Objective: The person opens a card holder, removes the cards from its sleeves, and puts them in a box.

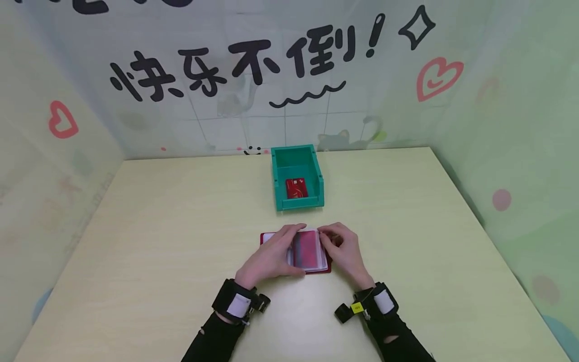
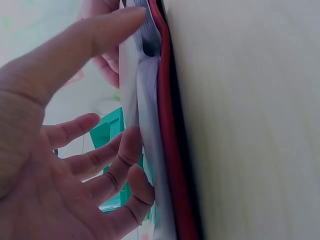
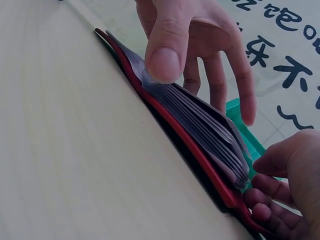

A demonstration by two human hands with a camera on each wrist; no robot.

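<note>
A red card holder (image 1: 327,270) lies spread on the table, its stack of clear plastic sleeves (image 3: 200,125) showing edge-on in the right wrist view. A pink sheet or card (image 1: 308,250) shows through the top sleeve. My left hand (image 1: 271,254) lies across the holder's left part, thumb at the near edge and fingers toward the far edge, loosely extended. In the left wrist view its fingers (image 2: 131,145) meet the sleeves. My right hand (image 1: 346,249) pinches the right edge of the sleeves with bent fingers; the exact contact of its fingertips is partly hidden.
Beyond the holder stands a teal open bin (image 1: 298,203) with a red card or packet (image 1: 296,188) inside. The pale wooden table (image 1: 181,226) is bordered at the back and sides by printed cloth walls (image 1: 253,120). Both wrists wear black camera straps.
</note>
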